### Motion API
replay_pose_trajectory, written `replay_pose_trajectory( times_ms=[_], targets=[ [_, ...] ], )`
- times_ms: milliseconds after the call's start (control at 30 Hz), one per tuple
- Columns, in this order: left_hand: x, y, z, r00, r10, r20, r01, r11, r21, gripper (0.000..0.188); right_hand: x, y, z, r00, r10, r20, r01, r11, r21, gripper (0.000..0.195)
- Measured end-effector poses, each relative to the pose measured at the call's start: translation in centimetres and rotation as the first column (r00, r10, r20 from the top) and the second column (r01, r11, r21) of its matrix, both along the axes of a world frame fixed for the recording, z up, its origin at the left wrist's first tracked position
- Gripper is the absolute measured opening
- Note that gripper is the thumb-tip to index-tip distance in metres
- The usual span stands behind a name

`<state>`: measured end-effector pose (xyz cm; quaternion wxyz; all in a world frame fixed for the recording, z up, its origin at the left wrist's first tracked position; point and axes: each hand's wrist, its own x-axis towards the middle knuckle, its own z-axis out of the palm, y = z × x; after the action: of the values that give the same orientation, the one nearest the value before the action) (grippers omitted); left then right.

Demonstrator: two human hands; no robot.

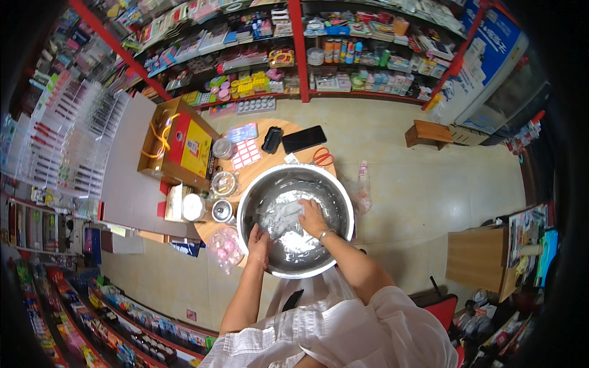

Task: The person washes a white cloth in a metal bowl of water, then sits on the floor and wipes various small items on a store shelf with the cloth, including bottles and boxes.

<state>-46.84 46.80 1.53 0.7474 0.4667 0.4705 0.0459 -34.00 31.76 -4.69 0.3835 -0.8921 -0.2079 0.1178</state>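
Note:
A round stainless steel basin (pixel 339 250) sits in front of me at the near side of a round wooden table. Wet, crumpled pale grey cloth (pixel 281 217) lies in its middle, in what looks like shallow water with bright reflections. My right hand (pixel 314 217), with a bracelet at the wrist, reaches inside and has its fingers on the cloth's right end. At the left inner wall is my left hand (pixel 259 244), wet, fingers somewhat apart and nothing visible in them. Its fingertips are close to the cloth's lower left end; whether they touch it is unclear.
Behind the basin lie red-handled scissors (pixel 323 157), a black phone (pixel 304 139), a black case (pixel 272 140) and a label sheet (pixel 246 154). Jars (pixel 222 210), a bag of pink items (pixel 226 247) and a cardboard box (pixel 177 142) stand left. A wooden stool (pixel 428 134) is beyond.

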Motion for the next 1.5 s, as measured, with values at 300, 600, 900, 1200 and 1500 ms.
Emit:
replay_pose_trajectory(
  times_ms=[300,600,900,1200,1500],
  targets=[
    [1.1,-0.4,-1.7,0.855,-0.513,-0.077,0.467,0.696,0.545,0.068,-0.2,-0.5,1.4,0.974,0.168,-0.15,-0.169,0.986,0.002,0.027],
    [2.2,-0.8,-0.7,0.751,-0.66,-0.02,0.567,0.629,0.532,0.09,-1.0,1.4,8.6,0.892,0.269,-0.363,-0.273,0.961,0.041,0.02],
    [2.5,0.5,4.0,0.824,-0.523,0.22,0.471,0.846,0.248,0.036,-0.9,0.3,19.6,0.844,0.424,-0.329,-0.192,0.81,0.554,0.025],
    [2.6,0.3,4.7,0.718,0.078,0.691,0.185,0.936,-0.298,0.033,-1.4,-2.3,12.3,0.386,0.525,-0.759,0.418,0.634,0.651,0.029],
    [4.3,-0.2,3.1,0.845,0.06,0.532,0.192,0.894,-0.405,0.043,-2.1,1.0,6.9,0.127,0.272,-0.954,0.676,0.68,0.284,0.04]
  ],
)
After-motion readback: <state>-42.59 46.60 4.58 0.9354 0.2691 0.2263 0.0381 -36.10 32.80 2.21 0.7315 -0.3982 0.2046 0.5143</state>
